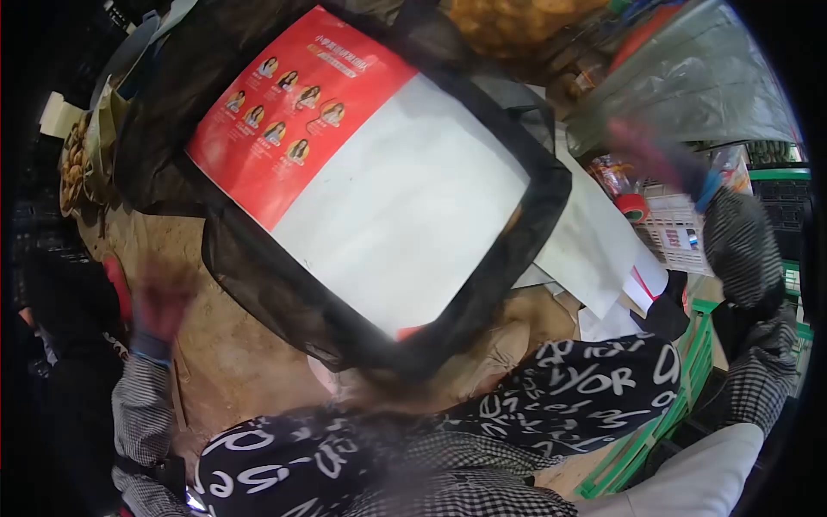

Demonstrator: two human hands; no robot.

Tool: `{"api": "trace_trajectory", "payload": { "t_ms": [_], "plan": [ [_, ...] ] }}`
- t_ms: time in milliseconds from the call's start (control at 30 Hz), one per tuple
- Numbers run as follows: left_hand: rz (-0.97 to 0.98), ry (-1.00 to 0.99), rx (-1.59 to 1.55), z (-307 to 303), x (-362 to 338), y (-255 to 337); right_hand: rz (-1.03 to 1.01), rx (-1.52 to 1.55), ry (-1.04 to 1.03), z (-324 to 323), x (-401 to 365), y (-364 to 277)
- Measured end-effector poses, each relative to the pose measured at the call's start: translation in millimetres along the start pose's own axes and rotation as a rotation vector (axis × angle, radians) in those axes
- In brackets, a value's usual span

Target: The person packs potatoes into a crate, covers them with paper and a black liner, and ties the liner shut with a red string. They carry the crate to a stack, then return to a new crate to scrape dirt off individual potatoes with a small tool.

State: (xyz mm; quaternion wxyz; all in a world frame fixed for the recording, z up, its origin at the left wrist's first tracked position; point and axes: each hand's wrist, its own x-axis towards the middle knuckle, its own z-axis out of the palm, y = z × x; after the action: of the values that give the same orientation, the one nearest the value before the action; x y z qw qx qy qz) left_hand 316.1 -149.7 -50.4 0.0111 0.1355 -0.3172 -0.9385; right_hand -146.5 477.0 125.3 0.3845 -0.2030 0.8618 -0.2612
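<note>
A large sheet with a red printed part and a white part (405,198) lies in front of me, framed by black see-through fabric (258,276). The print shows small portraits and lettering. My left hand (164,297) is held out to the left of the black fabric, over the brown ground, smeared by motion. My right hand (646,155) is out to the right, also blurred, close to a clear plastic sheet (689,82) and a roll of red tape (633,208). Neither hand shows its fingers clearly, and I see nothing plainly held.
White paper sheets (594,246) lie right of the black fabric. A white plastic basket (676,226) and green crate edges (702,353) stand farther right. At far left is a bag of brown lumps (73,168); a yellowish heap (517,21) is at the top. Another person's dark-clothed leg (73,302) shows left.
</note>
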Motion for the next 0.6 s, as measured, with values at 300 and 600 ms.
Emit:
{"api": "trace_trajectory", "payload": {
  "t_ms": [300, 600],
  "plan": [
    [-0.78, -0.007, 0.257, 170, 50, -141, 0.128, 0.91, -0.203, 97, 56, 79],
    [-1.132, -0.141, 1.045, 221, 34, -148, 0.077, 0.317, -0.073, 49, 12, 48]
  ]
}}
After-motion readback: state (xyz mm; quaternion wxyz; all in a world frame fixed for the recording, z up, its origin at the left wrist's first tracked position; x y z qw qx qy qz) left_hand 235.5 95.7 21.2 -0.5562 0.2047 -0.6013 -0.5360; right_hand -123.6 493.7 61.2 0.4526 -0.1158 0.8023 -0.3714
